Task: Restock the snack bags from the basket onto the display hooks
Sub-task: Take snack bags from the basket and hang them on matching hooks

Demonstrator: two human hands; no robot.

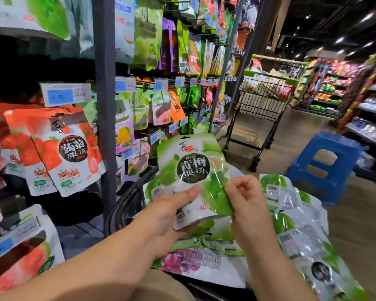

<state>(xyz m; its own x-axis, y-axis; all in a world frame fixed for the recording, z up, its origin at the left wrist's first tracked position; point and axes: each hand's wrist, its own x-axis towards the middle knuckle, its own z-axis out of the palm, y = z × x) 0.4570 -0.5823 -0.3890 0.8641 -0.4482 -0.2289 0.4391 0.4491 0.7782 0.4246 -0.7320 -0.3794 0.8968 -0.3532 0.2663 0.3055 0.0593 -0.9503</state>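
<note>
Head view: green snack bag [191,177] upright at centre, gripped at its lower edge by left hand [172,213], pinched at its right edge by right hand [245,198]. Below, at 6 o'clock, basket [129,193] with more green bags [291,222]; at 9 o'clock, strawberry bags [70,153] hanging.

The green bag [191,170] you held read 青梅果冻 in white on a black round patch, with a red 40 near its lower edge. The small print beside it was too blurred to read. Hanging to your left, the red strawberry bag [72,153] read 蒟蒻果冻 on a similar black patch, with 40% in red at its bottom corner. Further along, a pale green bag [137,106] showed 梅冻. The blue price tag [65,94] above the strawberry bag could not be read.
</note>
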